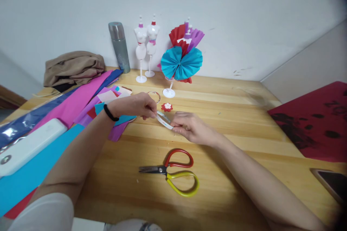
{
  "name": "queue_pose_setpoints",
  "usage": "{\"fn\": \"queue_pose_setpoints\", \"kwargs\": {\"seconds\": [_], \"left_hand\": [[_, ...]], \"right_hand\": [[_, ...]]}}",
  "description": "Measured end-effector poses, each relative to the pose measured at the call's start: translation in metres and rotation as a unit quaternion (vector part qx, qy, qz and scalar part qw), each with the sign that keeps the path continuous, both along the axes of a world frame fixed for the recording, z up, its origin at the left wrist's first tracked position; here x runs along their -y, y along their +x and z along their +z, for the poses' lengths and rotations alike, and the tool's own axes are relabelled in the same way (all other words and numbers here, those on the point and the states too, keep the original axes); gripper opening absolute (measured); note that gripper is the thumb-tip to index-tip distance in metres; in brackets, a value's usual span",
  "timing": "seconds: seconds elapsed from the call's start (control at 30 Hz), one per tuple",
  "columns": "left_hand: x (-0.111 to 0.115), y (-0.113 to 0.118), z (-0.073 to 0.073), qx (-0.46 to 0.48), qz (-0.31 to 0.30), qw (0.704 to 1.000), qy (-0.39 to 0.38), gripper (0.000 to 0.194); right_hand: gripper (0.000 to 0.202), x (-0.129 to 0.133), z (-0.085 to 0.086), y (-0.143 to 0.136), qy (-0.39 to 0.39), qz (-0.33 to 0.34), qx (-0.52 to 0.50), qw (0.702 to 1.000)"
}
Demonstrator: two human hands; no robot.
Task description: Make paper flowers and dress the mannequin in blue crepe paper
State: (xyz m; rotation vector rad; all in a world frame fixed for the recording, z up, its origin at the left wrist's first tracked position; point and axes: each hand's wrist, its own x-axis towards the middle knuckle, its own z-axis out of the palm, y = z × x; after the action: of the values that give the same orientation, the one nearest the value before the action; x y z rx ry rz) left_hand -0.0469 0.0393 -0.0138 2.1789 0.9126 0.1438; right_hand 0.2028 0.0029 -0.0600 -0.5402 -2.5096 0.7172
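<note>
Between my two hands a narrow white strip is stretched, bowed slightly downward; it looks like tape or its backing. One end is pinched in the fingers of my left hand, which has a black band at the wrist. My right hand grips the other end between thumb and fingers. Just beyond the strip lies a small red and white flower cutout. Behind my left hand is a thin ring, partly hidden. Scissors with one red and one yellow handle lie nearer me, blades pointing left.
Coloured paper and a white case cover the left side. Small white mannequins stand at the back, one behind pleated blue paper. A bottle and brown cloth are at the wall. A phone lies right.
</note>
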Motion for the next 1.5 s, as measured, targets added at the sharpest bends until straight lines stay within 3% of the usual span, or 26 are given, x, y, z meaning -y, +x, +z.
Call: {"fn": "queue_pose_setpoints", "kwargs": {"seconds": [0.2, 0.43, 0.63, 0.77, 0.9, 1.03, 1.17, 1.3, 1.5], "left_hand": [[0.009, 0.006, 0.006, -0.045, 0.008, 0.996, 0.081, 0.011], [0.008, -0.001, 0.007, 0.002, 0.031, 0.994, 0.101, 0.024], [-0.001, -0.009, -0.001, 0.171, -0.039, 0.985, -0.004, 0.033], [-0.001, -0.009, 0.004, 0.16, -0.046, 0.983, -0.08, 0.034], [0.001, -0.006, 0.005, 0.141, -0.055, 0.984, -0.089, 0.027], [0.001, 0.001, -0.01, 0.083, -0.087, 0.99, -0.068, 0.017], [0.0, 0.011, -0.03, 0.066, -0.124, 0.988, -0.061, 0.017], [-0.003, 0.013, -0.044, 0.069, -0.139, 0.987, -0.043, 0.02], [-0.008, 0.01, -0.052, 0.049, -0.146, 0.988, -0.002, 0.015]], "right_hand": [[0.025, 0.004, -0.002, -0.002, 0.051, 0.016, 0.009, 0.999], [0.032, 0.003, 0.0, 0.0, 0.056, 0.033, -0.023, 0.998], [0.031, 0.006, 0.006, 0.001, 0.052, 0.038, -0.09, 0.994], [0.034, 0.006, 0.009, 0.003, 0.044, 0.036, -0.104, 0.993], [0.035, 0.001, 0.01, 0.007, 0.03, 0.052, -0.074, 0.995], [0.024, -0.005, 0.006, 0.013, -0.021, 0.061, 0.022, 0.998], [0.011, -0.011, 0.0, 0.018, -0.091, 0.023, 0.109, 0.99], [0.017, -0.016, -0.004, 0.02, -0.121, 0.012, 0.126, 0.985], [0.017, -0.024, -0.011, 0.021, -0.164, -0.009, 0.118, 0.979]]}}
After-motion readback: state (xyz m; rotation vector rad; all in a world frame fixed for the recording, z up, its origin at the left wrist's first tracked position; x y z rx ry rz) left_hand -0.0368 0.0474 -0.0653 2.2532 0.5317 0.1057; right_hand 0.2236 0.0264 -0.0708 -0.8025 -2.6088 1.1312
